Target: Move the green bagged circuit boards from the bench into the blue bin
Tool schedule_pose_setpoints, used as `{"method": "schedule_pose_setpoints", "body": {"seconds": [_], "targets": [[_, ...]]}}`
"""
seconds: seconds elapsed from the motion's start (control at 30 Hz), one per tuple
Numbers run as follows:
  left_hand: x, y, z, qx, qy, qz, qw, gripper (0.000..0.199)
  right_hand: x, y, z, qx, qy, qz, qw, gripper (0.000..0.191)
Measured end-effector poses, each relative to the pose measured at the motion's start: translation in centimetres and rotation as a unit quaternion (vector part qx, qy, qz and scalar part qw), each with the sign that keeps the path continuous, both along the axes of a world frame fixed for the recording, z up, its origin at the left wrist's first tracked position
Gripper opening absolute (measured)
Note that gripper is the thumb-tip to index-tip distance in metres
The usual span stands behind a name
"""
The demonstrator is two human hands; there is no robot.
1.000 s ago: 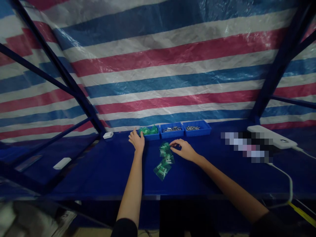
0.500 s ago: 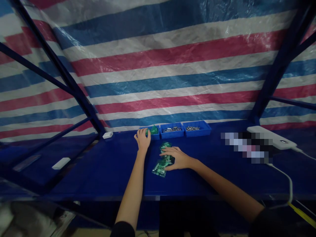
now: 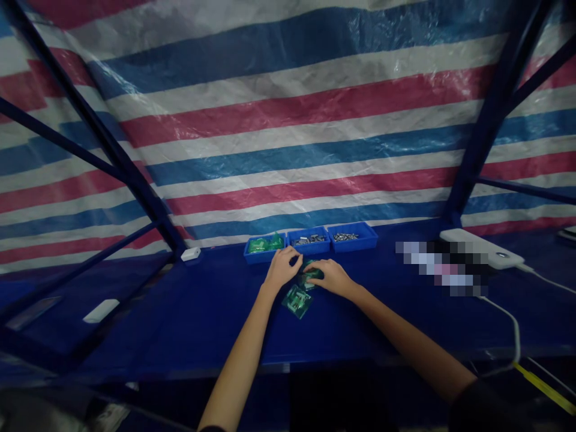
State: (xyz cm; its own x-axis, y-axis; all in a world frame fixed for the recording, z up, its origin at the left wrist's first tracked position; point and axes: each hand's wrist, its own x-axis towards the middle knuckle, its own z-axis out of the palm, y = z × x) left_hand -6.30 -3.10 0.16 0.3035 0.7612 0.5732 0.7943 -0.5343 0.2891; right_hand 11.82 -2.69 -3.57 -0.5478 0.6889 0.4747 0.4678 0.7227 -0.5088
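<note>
Green see-through packets (image 3: 297,301) with small pieces inside lie on the blue table, one nearer the front edge and others under my hands. My left hand (image 3: 284,266) is curled just in front of the blue bins, thumb and forefinger close together; what is between them, if anything, is too small to tell. To its right my right hand (image 3: 328,277) rests over the packets, thumb and fingers apart around a green one. The left bin (image 3: 264,258) holds green packets. Metal pieces fill part of the middle bin (image 3: 309,247) and the right bin (image 3: 354,243).
A white power bank or similar box (image 3: 481,247) with a cable lies at the right, beside a blurred-out object. Two small white blocks (image 3: 191,254) are at the left. Dark blue frame posts rise on both sides, before a striped sheet.
My left hand has left the left bin and moved right and nearer me, beside my right hand. The green packets in that bin now show. The view has shifted slightly.
</note>
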Motion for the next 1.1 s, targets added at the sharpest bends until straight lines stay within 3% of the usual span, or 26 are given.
{"method": "schedule_pose_setpoints", "body": {"seconds": [0.17,0.33,0.47,0.6,0.7,0.93,1.1], "targets": [[0.0,0.5,-0.4,-0.067,-0.083,-0.040,0.993,0.029,0.1,0.3,0.0,-0.092,0.110,-0.010,0.990,0.023],[0.0,0.7,-1.2,-0.155,-0.115,-0.076,0.978,0.030,0.1,0.4,0.7,-0.100,0.241,-0.073,0.963,0.021],[0.5,0.7,-1.5,-0.132,-0.136,-0.102,0.977,0.026,0.3,0.5,1.2,-0.113,0.320,-0.101,0.935,0.024],[1.0,0.8,-1.4,-0.106,-0.215,-0.131,0.962,0.022,0.3,1.0,1.1,-0.155,0.360,-0.068,0.917,0.028],[1.1,1.1,-1.3,-0.079,-0.261,-0.108,0.956,0.021,0.1,1.2,0.8,-0.178,0.368,-0.037,0.912,0.034],[1.4,1.1,-1.3,-0.022,-0.296,-0.080,0.952,0.017,0.1,0.9,1.0,-0.152,0.367,-0.060,0.916,0.025],[1.3,1.2,-1.4,-0.015,-0.261,-0.080,0.962,0.013,0.7,0.7,1.3,-0.030,0.339,-0.107,0.934,0.010]]}}
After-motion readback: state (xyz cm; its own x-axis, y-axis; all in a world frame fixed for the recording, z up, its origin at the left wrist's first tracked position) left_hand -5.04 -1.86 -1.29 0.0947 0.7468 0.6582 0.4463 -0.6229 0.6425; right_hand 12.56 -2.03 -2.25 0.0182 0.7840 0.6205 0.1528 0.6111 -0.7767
